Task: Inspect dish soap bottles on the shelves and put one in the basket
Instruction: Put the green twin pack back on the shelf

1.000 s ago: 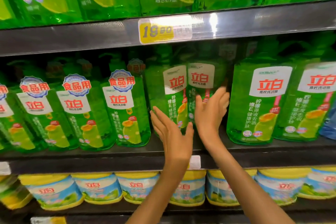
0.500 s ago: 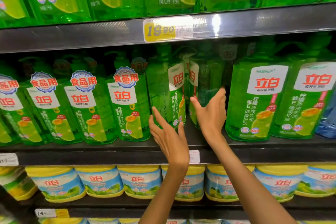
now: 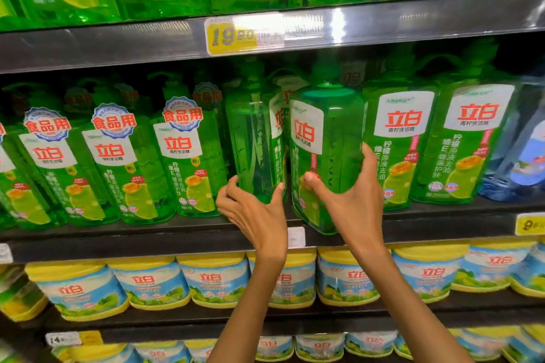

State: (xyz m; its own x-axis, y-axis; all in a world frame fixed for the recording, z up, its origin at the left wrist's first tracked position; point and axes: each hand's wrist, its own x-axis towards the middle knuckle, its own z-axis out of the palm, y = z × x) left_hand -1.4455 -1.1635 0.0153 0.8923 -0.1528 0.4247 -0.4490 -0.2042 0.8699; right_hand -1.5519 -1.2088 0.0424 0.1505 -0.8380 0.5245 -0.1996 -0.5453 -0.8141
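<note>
Both hands are on green dish soap bottles on the middle shelf, just under the yellow price tag [image 3: 231, 37].

The right hand [image 3: 351, 203] grips one green bottle [image 3: 327, 156] below and a little right of that tag, thumb across its front and fingers curled round its right side; the bottle tilts forward with its base jutting past the shelf edge [image 3: 147, 237]. The left hand [image 3: 256, 215] holds a second bottle [image 3: 253, 144] straight below the tag, thumb on its right lower edge and fingers wrapped round its left. The two bottles stand side by side, turned so their labels face each other. Further below the tag, a row of yellow-lidded tubs [image 3: 147, 283] fills the lower shelf.
</note>
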